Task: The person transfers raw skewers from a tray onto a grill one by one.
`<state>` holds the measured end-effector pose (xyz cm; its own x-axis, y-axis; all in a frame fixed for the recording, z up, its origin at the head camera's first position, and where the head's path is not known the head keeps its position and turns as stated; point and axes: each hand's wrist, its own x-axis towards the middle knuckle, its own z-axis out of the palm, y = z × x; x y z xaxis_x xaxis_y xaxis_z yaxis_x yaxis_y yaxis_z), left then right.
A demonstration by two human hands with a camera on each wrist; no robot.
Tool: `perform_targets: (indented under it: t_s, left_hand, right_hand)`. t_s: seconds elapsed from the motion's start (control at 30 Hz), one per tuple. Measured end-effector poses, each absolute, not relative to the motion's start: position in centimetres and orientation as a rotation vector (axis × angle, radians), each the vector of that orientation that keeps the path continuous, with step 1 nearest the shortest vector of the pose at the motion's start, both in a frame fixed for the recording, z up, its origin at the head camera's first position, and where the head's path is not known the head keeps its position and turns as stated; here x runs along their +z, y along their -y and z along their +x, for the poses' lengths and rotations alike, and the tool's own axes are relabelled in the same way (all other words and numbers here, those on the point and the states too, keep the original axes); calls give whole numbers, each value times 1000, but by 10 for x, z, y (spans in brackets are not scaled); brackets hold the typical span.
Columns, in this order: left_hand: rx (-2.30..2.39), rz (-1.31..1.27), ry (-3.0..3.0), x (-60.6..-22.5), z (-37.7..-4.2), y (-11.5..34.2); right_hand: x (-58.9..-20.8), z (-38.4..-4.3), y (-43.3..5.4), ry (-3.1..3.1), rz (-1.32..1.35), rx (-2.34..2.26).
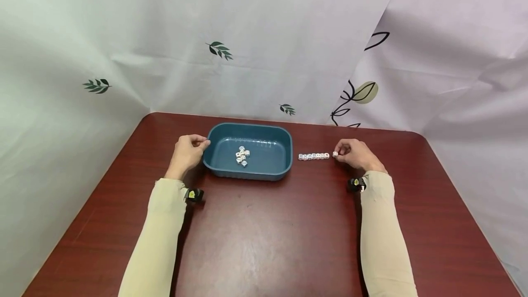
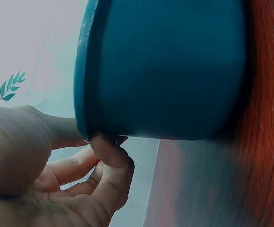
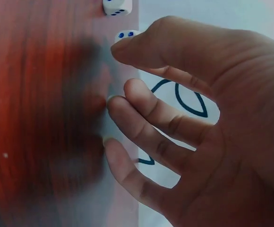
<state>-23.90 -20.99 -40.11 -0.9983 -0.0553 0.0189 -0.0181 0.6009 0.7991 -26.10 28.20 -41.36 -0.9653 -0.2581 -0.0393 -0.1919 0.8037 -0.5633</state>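
Note:
My left hand (image 1: 187,154) pinches the left end of a blue-green plastic tray (image 1: 270,154) at its rim. In the left wrist view the curled fingers (image 2: 112,163) meet the tray's outer wall (image 2: 170,80) just under the lip. Several white dice (image 1: 242,157) lie in a loose cluster inside, left of the middle. Right of the tray, my right hand (image 1: 357,155) pinches a single white die (image 1: 335,154) between thumb and forefinger, low over the table. That die (image 3: 125,35), with blue pips, is partly hidden by the thumb; the other fingers curve loosely.
A straight row of several dice (image 1: 313,156) runs between the tray and my right hand, its end a small gap from the held die. The reddish-brown table (image 1: 264,233) backs onto a pale curtain (image 1: 255,81) with leaf prints.

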Motion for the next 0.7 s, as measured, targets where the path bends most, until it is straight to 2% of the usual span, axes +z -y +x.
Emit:
perform_targets:
  t_s: [0.7]
  left_hand:
    - [-1397,56,2771,-401,-240,210]
  right_hand:
    - [-415,-263,-273,-2847,-335,-867]
